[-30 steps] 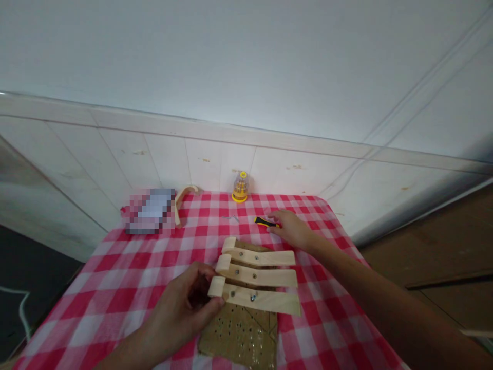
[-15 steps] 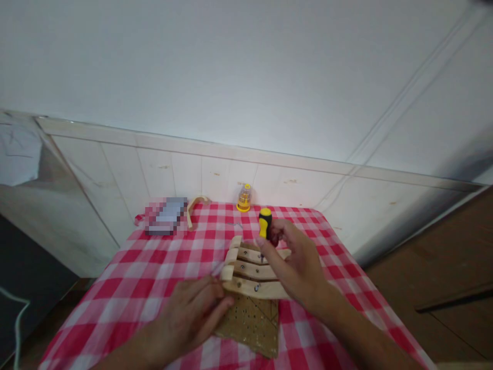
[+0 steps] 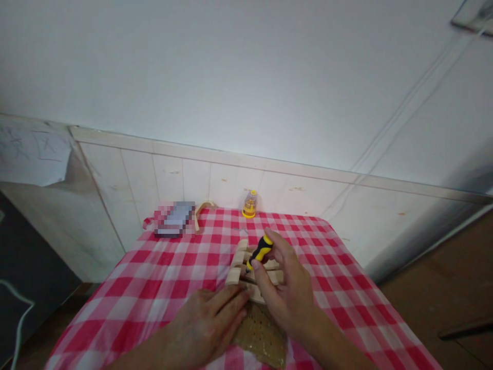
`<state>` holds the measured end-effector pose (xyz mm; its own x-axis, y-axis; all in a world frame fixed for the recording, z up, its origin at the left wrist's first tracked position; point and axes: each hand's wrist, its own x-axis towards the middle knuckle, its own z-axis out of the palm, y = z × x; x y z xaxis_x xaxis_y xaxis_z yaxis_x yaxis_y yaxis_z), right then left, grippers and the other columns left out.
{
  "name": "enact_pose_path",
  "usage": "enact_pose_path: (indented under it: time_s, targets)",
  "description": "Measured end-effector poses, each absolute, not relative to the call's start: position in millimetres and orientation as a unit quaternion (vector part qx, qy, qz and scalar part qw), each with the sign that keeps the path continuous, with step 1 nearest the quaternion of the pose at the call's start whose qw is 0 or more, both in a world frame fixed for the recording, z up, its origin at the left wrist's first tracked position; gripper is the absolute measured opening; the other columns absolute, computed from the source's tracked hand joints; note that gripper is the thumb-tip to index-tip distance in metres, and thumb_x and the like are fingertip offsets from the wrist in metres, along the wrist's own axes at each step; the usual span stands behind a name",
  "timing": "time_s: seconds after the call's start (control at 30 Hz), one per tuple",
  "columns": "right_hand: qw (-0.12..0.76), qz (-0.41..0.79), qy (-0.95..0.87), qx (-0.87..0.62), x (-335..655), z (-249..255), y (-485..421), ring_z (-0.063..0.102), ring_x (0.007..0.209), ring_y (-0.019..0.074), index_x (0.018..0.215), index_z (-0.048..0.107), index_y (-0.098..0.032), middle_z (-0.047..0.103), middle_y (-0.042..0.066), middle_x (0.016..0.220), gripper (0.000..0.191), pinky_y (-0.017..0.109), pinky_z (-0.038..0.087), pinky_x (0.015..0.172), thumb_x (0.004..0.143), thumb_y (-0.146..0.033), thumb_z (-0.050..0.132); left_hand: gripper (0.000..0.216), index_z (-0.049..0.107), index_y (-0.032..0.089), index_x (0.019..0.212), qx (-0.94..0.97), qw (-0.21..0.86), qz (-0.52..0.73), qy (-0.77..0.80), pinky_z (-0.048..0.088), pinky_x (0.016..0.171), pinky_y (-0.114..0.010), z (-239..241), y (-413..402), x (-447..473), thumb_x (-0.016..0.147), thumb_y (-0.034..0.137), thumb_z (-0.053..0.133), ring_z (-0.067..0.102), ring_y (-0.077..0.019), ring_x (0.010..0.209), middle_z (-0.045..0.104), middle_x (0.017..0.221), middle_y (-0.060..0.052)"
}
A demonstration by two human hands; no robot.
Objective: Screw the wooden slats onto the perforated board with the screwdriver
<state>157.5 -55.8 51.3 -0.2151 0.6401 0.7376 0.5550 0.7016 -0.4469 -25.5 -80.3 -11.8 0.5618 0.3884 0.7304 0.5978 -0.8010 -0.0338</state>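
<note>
My right hand (image 3: pixel 287 290) is closed round a small yellow and black screwdriver (image 3: pixel 259 252), its tip pointing down and left at the wooden slats (image 3: pixel 238 262). The slats, with curled left ends, lie across a brown perforated board (image 3: pixel 262 336) on the red and white checked tablecloth (image 3: pixel 169 277). Fingers together, my left hand (image 3: pixel 210 321) presses flat on the near slat's left end and the board's edge.
At the table's far edge stand a small clear jar with a yellow lid (image 3: pixel 249 204), a curved wooden piece (image 3: pixel 201 211) and a blurred-out object (image 3: pixel 173 219). A white panelled wall rises behind the table. Brown floor lies to the right.
My right hand picked the screwdriver up from the cloth and carried it back over the slats, tilting its tip down. The left hand flattened onto the slat end. The camera tilted up.
</note>
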Motion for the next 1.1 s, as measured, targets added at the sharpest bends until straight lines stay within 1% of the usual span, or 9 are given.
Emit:
enact_pose_path:
  time_s: [0.07,0.17,0.27,0.37,0.5,0.7,0.9,1.1]
  targets:
    - [0.488,0.032,-0.782,-0.386,159.4,51.5,-56.5,0.071,0.088,0.0224,0.145,0.037,-0.029,0.07,0.008,0.108,0.058,0.037,0.059,0.076,0.092,-0.02,0.057,0.026,0.058,0.009,0.119,-0.875,0.138,-0.369,-0.282,0.053,0.05,-0.028,-11.8,-80.0,-25.1,0.1,0.015,0.041,0.073,-0.0189,0.095,0.076,0.108,-0.009]
    - [0.46,-0.002,-0.808,-0.369,160.0,53.4,-59.1,0.07,0.091,0.0226,0.146,0.036,-0.027,0.07,0.008,0.112,0.058,0.037,0.059,0.08,0.092,-0.017,0.056,0.026,0.058,0.009,0.12,-0.878,0.133,-0.362,-0.283,0.053,0.05,-0.028,-12.3,-79.1,-24.5,0.1,0.015,0.043,0.073,-0.0195,0.097,0.076,0.11,-0.009]
    - [0.438,-0.008,-0.821,-0.367,159.7,54.7,-61.0,0.069,0.095,0.0223,0.146,0.037,-0.025,0.069,0.009,0.116,0.057,0.036,0.058,0.084,0.093,-0.017,0.055,0.027,0.057,0.008,0.122,-0.881,0.128,-0.356,-0.286,0.054,0.05,-0.029,-13.9,-78.9,-24.6,0.099,0.016,0.045,0.073,-0.0204,0.098,0.075,0.113,-0.011]
    - [0.442,-0.007,-0.814,-0.378,160.0,54.0,-60.6,0.07,0.094,0.0219,0.146,0.037,-0.026,0.069,0.009,0.118,0.057,0.036,0.058,0.085,0.093,-0.018,0.055,0.029,0.057,0.008,0.123,-0.884,0.119,-0.348,-0.289,0.056,0.05,-0.03,-14.7,-79.3,-25.2,0.098,0.016,0.046,0.073,-0.0208,0.099,0.074,0.115,-0.011]
    - [0.439,0.006,-0.809,-0.391,160.7,52.1,-59.1,0.07,0.09,0.0212,0.147,0.036,-0.027,0.071,0.007,0.112,0.058,0.036,0.059,0.084,0.093,-0.02,0.056,0.028,0.057,0.007,0.122,-0.883,0.111,-0.356,-0.287,0.056,0.05,-0.03,-12.5,-79.5,-24.8,0.098,0.016,0.046,0.073,-0.0203,0.098,0.075,0.112,-0.01]
    - [0.423,0.004,-0.816,-0.394,160.0,52.5,-58.0,0.071,0.094,0.0218,0.146,0.039,-0.025,0.07,0.008,0.117,0.055,0.037,0.058,0.087,0.094,-0.021,0.055,0.027,0.057,0.007,0.121,-0.882,0.105,-0.357,-0.289,0.057,0.049,-0.029,-10.4,-78.8,-23.6,0.099,0.016,0.045,0.073,-0.0208,0.097,0.075,0.111,-0.011]
    - [0.415,0.003,-0.818,-0.398,160.2,51.7,-58.1,0.071,0.091,0.0205,0.144,0.041,-0.026,0.071,0.007,0.115,0.052,0.036,0.059,0.086,0.094,-0.022,0.055,0.027,0.057,0.007,0.12,-0.881,0.091,-0.357,-0.298,0.059,0.05,-0.03,-11.5,-80.0,-24.8,0.097,0.019,0.048,0.074,-0.0211,0.091,0.075,0.109,-0.012]
    - [0.406,0.003,-0.822,-0.399,159.8,50.2,-56.9,0.072,0.093,0.0208,0.143,0.042,-0.026,0.071,0.008,0.115,0.051,0.036,0.058,0.088,0.094,-0.022,0.055,0.026,0.059,0.005,0.117,-0.879,0.092,-0.366,-0.29,0.06,0.05,-0.03,-7.6,-79.5,-24.1,0.097,0.018,0.047,0.075,-0.0216,0.092,0.076,0.107,-0.013]
